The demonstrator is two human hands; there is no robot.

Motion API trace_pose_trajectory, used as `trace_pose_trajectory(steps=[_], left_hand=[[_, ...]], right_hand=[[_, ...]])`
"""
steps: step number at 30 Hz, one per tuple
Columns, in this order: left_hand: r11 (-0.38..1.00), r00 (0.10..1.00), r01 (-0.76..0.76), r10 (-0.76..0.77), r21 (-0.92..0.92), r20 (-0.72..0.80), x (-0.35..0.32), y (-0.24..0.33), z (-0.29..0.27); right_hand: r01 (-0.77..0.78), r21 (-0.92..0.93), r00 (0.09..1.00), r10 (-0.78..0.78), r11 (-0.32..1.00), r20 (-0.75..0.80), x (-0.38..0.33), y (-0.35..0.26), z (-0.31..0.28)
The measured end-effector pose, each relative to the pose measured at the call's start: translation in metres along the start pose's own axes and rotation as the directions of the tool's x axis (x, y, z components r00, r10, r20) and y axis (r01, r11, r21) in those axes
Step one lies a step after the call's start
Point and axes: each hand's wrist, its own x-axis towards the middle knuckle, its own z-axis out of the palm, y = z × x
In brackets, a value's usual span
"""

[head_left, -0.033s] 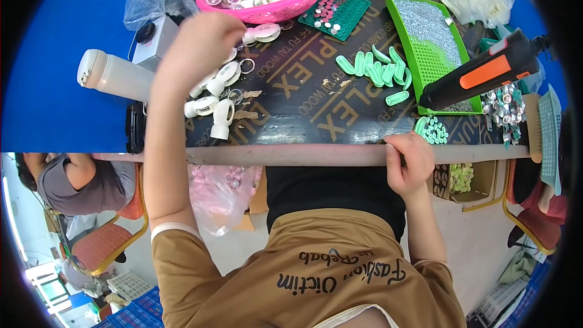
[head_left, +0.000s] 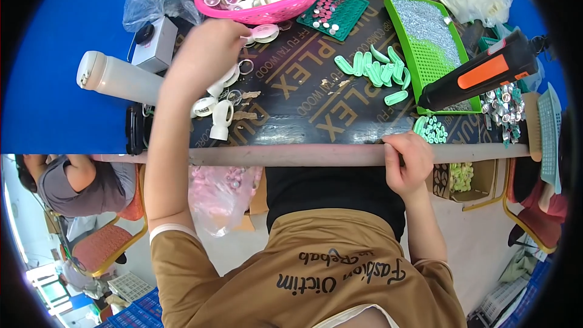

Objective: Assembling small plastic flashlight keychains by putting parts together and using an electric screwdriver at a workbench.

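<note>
My left hand reaches over the left of the table, fingers curled together. Its fingertips are by the pink end of a pink-and-white keychain light; whether they pinch it or something else is hidden. Beneath and beside that hand lie several white keychain lights with metal rings, partly covered by it. My right hand is closed over the padded table edge, thumb bent down in front. Small green pieces lie just beyond it, and long green plastic parts farther off.
A pink basket heaped with keychain lights stands at the back, beside a dark green tray. On the right, a black-and-orange tool lies across a bright green tray. A pale bottle and white box stand left.
My left hand has moved slightly down and to the right, covering more of the white keychain lights. The right hand stays at the table edge.
</note>
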Motion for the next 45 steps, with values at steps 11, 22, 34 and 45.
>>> trace_pose_trajectory(steps=[11,22,34,45], left_hand=[[0.992,0.999,-0.053,0.053,0.117,0.003,0.016,0.03,0.057],[0.541,0.982,0.144,-0.181,-0.828,0.052,-0.029,0.101,0.043],[0.019,0.996,0.064,-0.06,-0.998,0.063,-0.091,0.115,0.056],[0.584,0.981,0.184,-0.062,-0.79,0.183,-0.084,0.131,0.051]], right_hand=[[0.03,0.01,1.0,-0.03,0.999,0.009,-0.001,0.002,0.004],[-0.336,0.251,0.932,0.282,0.908,0.227,0.033,-0.042,0.012],[-0.411,0.678,0.911,0.289,0.61,0.293,0.033,-0.035,0.031],[-0.206,0.033,0.963,0.196,0.978,0.182,0.019,-0.018,0.007]])
